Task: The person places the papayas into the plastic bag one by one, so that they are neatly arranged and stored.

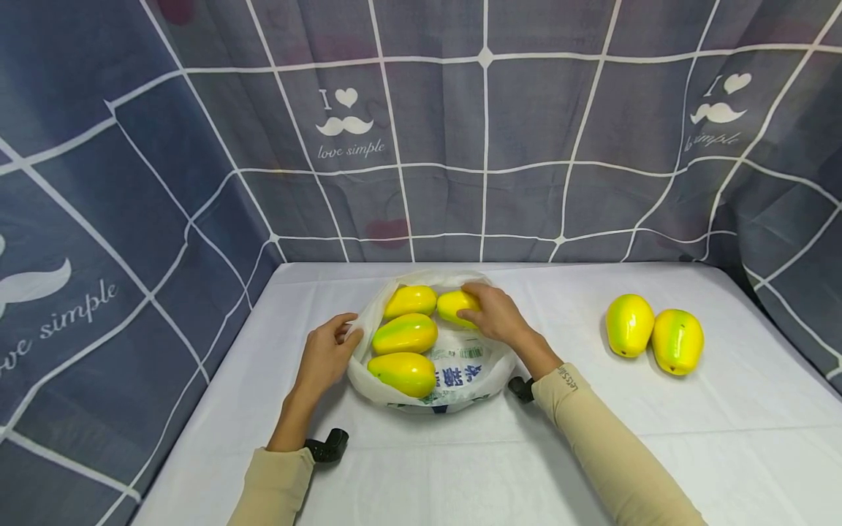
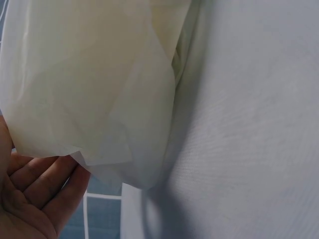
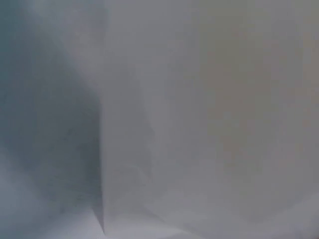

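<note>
A white plastic bag (image 1: 460, 391) with blue and green print lies on the table, its mouth spread wide. Inside, at the left, three glossy yellow mango-like fruits (image 1: 404, 334) with green tints sit in a column. My right hand (image 1: 496, 314) grips a fourth such fruit (image 1: 454, 307) at the bag's far right. At the left rim, my left hand (image 1: 325, 354) holds the bag's edge between thumb and fingers. The left wrist view shows the bag's side (image 2: 89, 84) over the left hand's fingers (image 2: 52, 184). Blurred white plastic (image 3: 199, 124) fills much of the right wrist view, hiding the right hand.
Two more yellow-green fruits (image 1: 630, 325) (image 1: 677, 342) lie side by side on the right of the white-covered table (image 1: 460, 467). Grey checked curtains (image 1: 434, 204) stand behind and at both sides. Black wrist devices (image 1: 329, 446) stick out beneath the forearms.
</note>
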A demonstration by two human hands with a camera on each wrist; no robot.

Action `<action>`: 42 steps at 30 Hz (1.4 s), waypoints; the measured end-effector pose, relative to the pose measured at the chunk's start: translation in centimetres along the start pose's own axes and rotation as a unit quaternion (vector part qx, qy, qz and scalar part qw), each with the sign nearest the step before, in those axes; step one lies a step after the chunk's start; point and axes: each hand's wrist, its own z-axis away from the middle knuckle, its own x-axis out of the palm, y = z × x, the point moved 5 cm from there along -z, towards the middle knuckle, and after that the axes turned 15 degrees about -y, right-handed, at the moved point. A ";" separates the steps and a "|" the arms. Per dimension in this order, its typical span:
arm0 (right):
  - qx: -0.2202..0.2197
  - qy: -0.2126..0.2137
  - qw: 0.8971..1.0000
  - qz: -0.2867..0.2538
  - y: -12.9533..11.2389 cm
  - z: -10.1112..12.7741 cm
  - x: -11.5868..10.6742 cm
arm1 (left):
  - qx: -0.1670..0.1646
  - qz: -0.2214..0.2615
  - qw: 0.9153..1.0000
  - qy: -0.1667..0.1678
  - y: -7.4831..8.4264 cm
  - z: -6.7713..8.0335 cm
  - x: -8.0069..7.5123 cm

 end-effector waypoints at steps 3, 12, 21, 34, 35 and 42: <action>-0.001 0.008 1.000 0.008 -0.1 0.0 0.0 | 0.004 -0.001 1.000 0.002 0.1 -0.1 -0.1; -0.010 0.028 0.998 -0.057 -0.7 0.4 -0.2 | 0.000 0.000 1.000 -0.001 0.0 0.1 -0.1; -0.039 0.051 0.995 -0.073 -1.1 0.7 -0.3 | 0.003 0.001 1.000 0.005 -0.1 0.0 -0.2; -0.030 0.036 0.996 -0.071 -0.6 1.2 -0.4 | 0.003 -0.002 1.000 0.004 -0.1 0.0 0.0; -0.031 0.035 0.996 -0.071 -0.6 1.2 -0.4 | 0.004 -0.002 1.000 0.004 -0.1 0.0 0.0; -0.032 0.030 0.996 -0.080 -0.5 1.3 -0.4 | 0.002 0.002 1.000 0.001 0.1 0.1 0.0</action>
